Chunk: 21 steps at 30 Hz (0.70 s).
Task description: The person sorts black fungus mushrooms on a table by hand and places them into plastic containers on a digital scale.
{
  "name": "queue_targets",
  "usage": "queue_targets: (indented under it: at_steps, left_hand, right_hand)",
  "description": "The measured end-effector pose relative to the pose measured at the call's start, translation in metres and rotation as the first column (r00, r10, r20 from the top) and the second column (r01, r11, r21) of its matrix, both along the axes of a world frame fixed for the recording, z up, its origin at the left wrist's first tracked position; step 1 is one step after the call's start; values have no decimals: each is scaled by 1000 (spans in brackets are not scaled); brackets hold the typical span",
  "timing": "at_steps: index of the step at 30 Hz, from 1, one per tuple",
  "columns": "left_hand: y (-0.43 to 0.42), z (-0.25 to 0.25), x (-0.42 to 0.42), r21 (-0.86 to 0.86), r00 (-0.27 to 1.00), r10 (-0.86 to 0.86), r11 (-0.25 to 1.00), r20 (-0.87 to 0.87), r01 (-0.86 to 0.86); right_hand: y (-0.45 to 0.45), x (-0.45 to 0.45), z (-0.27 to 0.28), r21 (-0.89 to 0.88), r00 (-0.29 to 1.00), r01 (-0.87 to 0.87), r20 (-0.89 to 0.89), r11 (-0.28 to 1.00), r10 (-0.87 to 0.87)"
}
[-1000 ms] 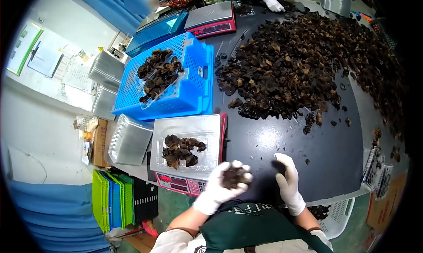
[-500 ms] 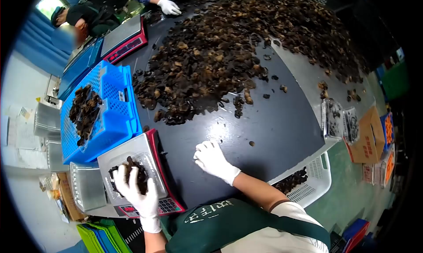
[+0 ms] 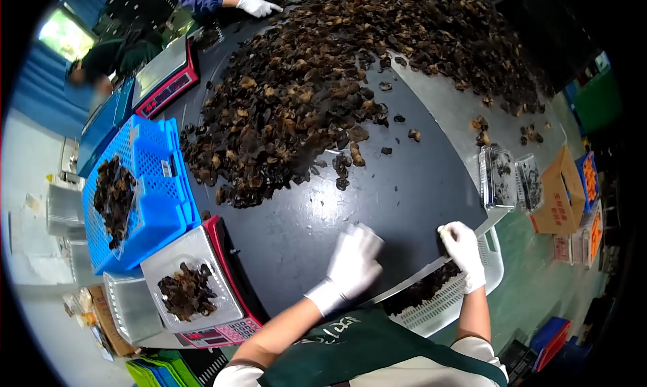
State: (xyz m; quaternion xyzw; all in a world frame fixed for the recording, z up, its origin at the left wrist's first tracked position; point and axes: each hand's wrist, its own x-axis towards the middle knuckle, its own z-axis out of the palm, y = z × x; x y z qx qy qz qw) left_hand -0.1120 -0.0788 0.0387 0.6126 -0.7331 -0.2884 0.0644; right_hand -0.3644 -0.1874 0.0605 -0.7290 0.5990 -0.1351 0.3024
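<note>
Fungus pieces (image 3: 189, 292) sit on near-left scale (image 3: 229, 311), left hand (image 3: 354, 269) now off them, so reading should be free of its weight. Left hand over near desk (image 3: 418, 198), fingers blurred; opening and hold, cannot tell. Right hand (image 3: 465, 252) at near-right desk edge, fingers bent toward thumb; any small hold unclear. Big pile (image 3: 290, 117) spreads across far side.

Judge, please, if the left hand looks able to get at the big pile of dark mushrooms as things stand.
Probably yes. Between the left hand and the pile of dark mushrooms lies flat tabletop, with nothing tall in the way; blur hides whether the hand holds anything.
</note>
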Motion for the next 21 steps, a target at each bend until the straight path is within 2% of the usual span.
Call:
queue_targets:
  at_steps: [1,2,3,4,5,6,7,8,9,10,12,14,15,16,18,20,21]
  left_hand:
    - [25,-40,-24,-248,932,-180,963,-314,102]
    - [27,-36,-39,-231,777,-249,963,-578,137]
    - [16,-21,-31,-266,830,-274,951,-486,159]
    - [2,0,-17,-296,873,-290,938,-392,179]
    - [-12,21,-1,-282,984,-133,955,-118,95]
    - [-27,16,27,-68,961,141,985,-240,-161]
    - [-28,3,48,-112,922,374,917,-98,-384]
    - [-24,-30,61,-375,835,546,789,66,-487]
    - [-25,-46,76,-364,815,568,787,113,-498]
    - [-28,-51,78,-340,809,544,821,221,-459]
    - [-24,-59,57,-337,880,433,872,196,-354]
    - [-25,-25,7,-59,984,40,998,175,-30]
    - [-9,-33,-16,-158,983,-173,974,-60,162]
    - [10,-41,-34,-294,881,-392,903,-265,313]
    - [28,-34,-55,-226,617,-494,857,-613,463]
    - [7,-14,-30,-256,731,-421,907,-537,334]
    - [6,-18,-15,-268,827,-262,953,-498,141]
  right_hand:
    - [-4,-3,-7,37,996,81,46,996,-83]
    - [-10,-6,-19,72,983,157,86,985,-163]
    - [-14,-12,-40,-124,993,57,109,991,-43]
    - [-19,-14,-44,-130,1000,-15,-15,991,13]
    - [-21,-13,-44,-98,1000,8,-18,995,-10]
    - [-24,-11,-43,-68,999,28,-20,997,-29]
    - [-28,-11,-43,-42,999,39,37,998,-38]
    - [-30,-12,-42,-14,994,52,97,999,-51]
    - [-31,-11,-43,-25,994,57,96,998,-55]
    - [-33,-11,-43,-28,992,67,105,997,-64]
    - [-37,-12,-41,59,997,36,-73,998,-32]
    - [-41,-6,-38,95,994,68,-87,993,-59]
    - [-42,2,-37,50,995,29,-92,998,-25]
    - [-43,13,-34,5,995,-10,-99,1000,11]
    - [-45,38,-28,-88,999,-35,25,996,37]
    - [-51,62,-31,-168,980,-64,174,984,93]
    - [-55,73,-34,-231,965,-118,204,966,167]
